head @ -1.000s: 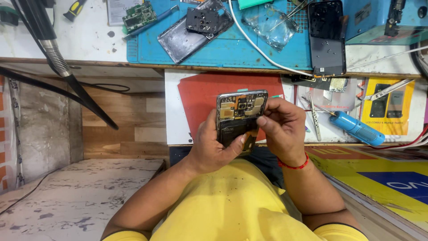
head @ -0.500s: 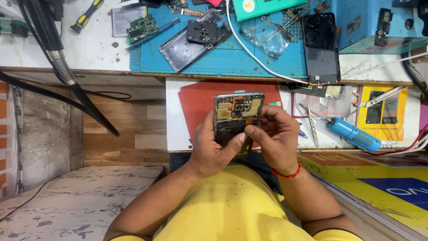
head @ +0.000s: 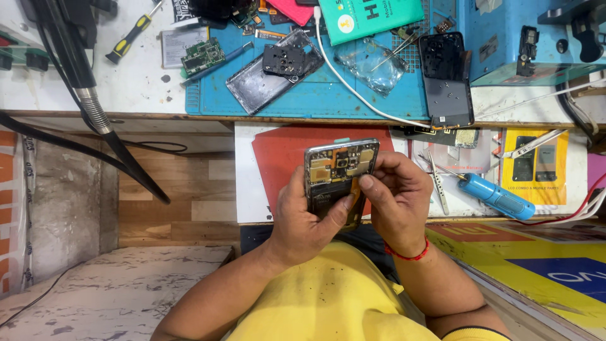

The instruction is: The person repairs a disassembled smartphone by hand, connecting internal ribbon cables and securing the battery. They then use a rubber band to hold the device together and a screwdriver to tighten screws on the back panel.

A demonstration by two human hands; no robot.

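My left hand (head: 303, 218) and right hand (head: 394, 202) grasp the light, fragile, opened grey phone with bare circuit boards (head: 338, 173) by its edges at frame centre

Bright, even overhead light, colours vivid. Soft short shadows under tools on white worktop counter (head: 57, 82). Glare patches on crinkled clear plastic bag (head: 372, 63). Focus sharp centre frame; mild wide-angle bending at edges, lower corners slightly soft.

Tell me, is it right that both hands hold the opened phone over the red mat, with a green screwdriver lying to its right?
Not quite: the head view shows the screwdriver is blue. Both the left hand and right hand do hold the opened phone over the red mat.
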